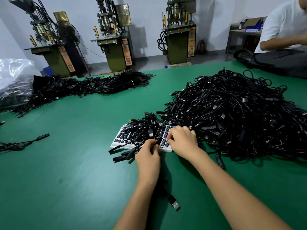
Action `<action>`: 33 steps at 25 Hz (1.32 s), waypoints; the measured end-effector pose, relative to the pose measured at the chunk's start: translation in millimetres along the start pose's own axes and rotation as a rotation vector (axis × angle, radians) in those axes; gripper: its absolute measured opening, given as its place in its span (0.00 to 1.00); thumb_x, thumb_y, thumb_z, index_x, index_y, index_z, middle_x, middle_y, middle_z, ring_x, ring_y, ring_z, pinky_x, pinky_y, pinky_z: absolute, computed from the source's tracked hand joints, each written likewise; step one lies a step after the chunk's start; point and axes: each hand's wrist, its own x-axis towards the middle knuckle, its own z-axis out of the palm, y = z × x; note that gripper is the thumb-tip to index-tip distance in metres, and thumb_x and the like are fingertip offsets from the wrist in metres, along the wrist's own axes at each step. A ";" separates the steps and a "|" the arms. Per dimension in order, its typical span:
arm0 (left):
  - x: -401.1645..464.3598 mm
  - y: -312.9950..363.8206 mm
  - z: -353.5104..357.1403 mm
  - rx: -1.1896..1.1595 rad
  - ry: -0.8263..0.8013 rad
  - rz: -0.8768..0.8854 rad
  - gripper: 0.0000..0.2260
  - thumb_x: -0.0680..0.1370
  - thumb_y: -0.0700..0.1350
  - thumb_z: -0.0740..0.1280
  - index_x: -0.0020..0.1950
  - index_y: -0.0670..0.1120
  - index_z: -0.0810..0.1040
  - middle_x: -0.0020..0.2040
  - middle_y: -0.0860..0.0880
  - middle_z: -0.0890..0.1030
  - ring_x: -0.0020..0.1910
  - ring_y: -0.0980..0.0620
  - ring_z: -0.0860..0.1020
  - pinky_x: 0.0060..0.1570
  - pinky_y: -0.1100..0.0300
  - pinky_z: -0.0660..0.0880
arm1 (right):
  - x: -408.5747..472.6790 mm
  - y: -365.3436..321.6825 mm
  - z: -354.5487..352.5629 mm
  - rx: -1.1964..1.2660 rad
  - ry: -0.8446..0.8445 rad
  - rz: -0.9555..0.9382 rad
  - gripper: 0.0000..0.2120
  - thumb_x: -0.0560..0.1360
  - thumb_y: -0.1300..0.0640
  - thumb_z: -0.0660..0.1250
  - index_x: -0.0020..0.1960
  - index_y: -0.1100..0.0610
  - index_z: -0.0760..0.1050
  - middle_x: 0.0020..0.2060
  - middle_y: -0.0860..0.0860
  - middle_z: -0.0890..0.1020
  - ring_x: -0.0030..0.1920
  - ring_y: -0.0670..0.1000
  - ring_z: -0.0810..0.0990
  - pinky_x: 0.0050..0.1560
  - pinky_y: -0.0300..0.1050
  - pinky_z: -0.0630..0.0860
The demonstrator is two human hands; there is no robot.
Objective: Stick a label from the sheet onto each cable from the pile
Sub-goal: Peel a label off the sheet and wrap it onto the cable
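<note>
The left hand (148, 152) grips a black cable (158, 141) over the label sheet (119, 138); the right hand (181, 141) pinches a label (167, 143) beside the cable pile (232, 113).

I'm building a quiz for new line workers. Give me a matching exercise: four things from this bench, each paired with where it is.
Things:
1. label sheet
2. big cable pile
3. left hand
4. USB plug

Places:
A. between the forearms
B. partly under loose cables
C. right of the sheet
D. gripping a black cable

Pairs: 1-B, 2-C, 3-D, 4-A
</note>
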 end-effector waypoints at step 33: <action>-24.0 15.7 24.6 -0.507 -0.523 -0.106 0.07 0.80 0.36 0.63 0.52 0.45 0.79 0.41 0.49 0.85 0.27 0.59 0.72 0.23 0.68 0.67 | -77.7 41.8 -21.6 1.258 0.355 0.076 0.13 0.70 0.74 0.68 0.44 0.57 0.71 0.37 0.49 0.77 0.36 0.42 0.77 0.41 0.35 0.76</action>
